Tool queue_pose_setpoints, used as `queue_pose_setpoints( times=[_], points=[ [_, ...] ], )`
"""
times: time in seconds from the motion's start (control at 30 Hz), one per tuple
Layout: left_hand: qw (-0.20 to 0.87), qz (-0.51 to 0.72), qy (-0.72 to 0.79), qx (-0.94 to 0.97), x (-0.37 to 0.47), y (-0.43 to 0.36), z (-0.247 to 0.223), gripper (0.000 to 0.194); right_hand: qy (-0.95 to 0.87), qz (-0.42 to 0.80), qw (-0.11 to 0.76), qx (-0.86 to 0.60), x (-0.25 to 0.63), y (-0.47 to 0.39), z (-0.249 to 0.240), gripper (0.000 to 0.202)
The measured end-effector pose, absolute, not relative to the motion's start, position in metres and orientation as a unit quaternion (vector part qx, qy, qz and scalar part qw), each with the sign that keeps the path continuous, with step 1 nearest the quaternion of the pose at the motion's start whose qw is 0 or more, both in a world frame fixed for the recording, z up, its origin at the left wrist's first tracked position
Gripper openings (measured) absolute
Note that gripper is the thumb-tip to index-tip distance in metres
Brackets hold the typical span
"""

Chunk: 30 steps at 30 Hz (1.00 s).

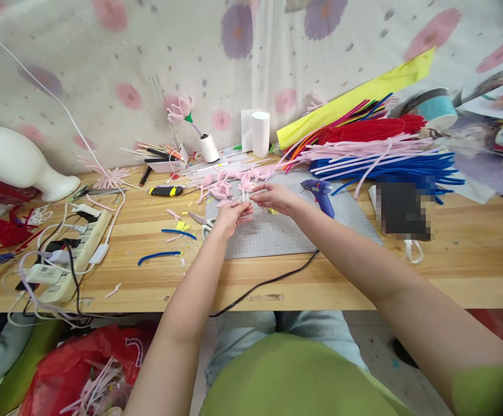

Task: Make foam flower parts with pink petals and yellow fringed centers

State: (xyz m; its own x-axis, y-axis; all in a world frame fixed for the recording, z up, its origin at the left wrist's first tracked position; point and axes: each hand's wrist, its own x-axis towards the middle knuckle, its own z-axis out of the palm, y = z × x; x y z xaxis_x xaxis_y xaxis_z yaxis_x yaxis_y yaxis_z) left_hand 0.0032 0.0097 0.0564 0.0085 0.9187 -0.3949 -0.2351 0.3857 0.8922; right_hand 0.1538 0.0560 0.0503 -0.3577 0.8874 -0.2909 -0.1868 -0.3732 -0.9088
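Note:
Over the grey cutting mat [258, 245], my left hand [233, 217] is closed in a pinch on the thin pale stem ends of a pink pipe-cleaner flower piece [246, 184]. From the right, my right hand [275, 197] reaches to the same stems, thumb and fingers brought together on them; the exact grip is too small to see. More pink pipe-cleaner petals [220, 189] lie just behind and left of my hands. Scissors [203, 222] rest beside my left hand. A purple glue gun [321, 196] lies on the mat to the right of my right hand.
Blue [390, 167], pink and red pipe cleaners [368, 130] are heaped at the back right. A finished pink flower [181, 110] stands in a white holder. A power strip [78, 254] with tangled cables sits left; a black cable [269, 282] crosses the front. A utility knife [165, 190] lies behind.

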Motion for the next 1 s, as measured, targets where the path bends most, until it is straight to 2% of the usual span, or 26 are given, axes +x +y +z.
queue_pose_setpoints(
  times=[0.27,0.7,1.0],
  points=[
    [0.657,0.433,0.525,0.325,-0.001,0.009,0.055,0.006,-0.478,0.67,0.395,-0.408,0.143,0.053,0.055,0.037],
    [0.673,0.41,0.521,0.329,-0.004,0.011,0.049,0.005,-0.496,0.622,0.419,-0.437,0.137,0.054,0.06,0.032],
    [0.633,0.423,0.534,0.368,-0.001,0.009,0.053,0.007,-0.461,0.636,0.424,-0.45,0.148,0.049,0.062,0.029]
  ],
)
